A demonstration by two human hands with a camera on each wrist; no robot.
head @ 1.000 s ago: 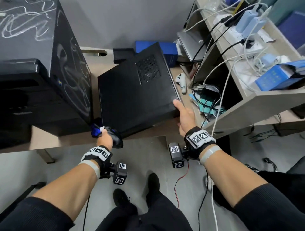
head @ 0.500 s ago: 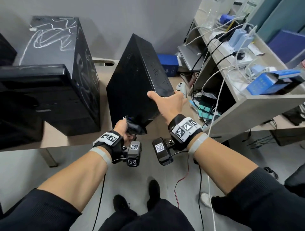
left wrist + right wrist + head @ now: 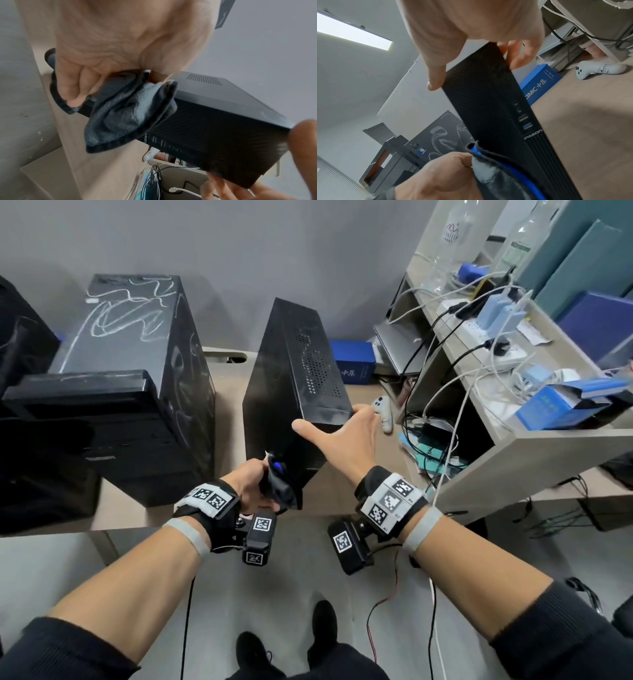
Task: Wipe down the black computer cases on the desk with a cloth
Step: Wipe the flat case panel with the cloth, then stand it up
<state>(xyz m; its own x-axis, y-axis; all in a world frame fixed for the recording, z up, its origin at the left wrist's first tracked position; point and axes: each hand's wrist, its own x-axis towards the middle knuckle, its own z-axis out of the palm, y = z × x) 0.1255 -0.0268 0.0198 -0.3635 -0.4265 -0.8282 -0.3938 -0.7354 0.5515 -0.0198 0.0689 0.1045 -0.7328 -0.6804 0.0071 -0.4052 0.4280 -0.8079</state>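
Note:
A slim black computer case (image 3: 291,385) stands upright on its narrow side on the beige desk (image 3: 226,392). My right hand (image 3: 342,436) grips its near top corner, thumb on the left face and fingers round the right; the right wrist view shows this hand (image 3: 471,33) pinching the front panel of the slim case (image 3: 488,101). My left hand (image 3: 251,484) holds a bunched dark grey cloth (image 3: 277,486) against the case's lower front corner. In the left wrist view the cloth (image 3: 126,111) hangs from curled fingers (image 3: 72,83) beside the case (image 3: 214,121). A big black tower (image 3: 137,371) with white smears stands to the left.
A blue box (image 3: 352,361) and a white game controller (image 3: 383,412) lie on the desk right of the slim case. A shelf unit (image 3: 513,446) with cables, chargers and boxes fills the right. Another dark case (image 3: 20,337) sits at far left. The desk's front edge is under my wrists.
The slim case went from lying flat to standing upright on its side, tipped up by my right hand. My left hand with the cloth stayed at its lower front corner.

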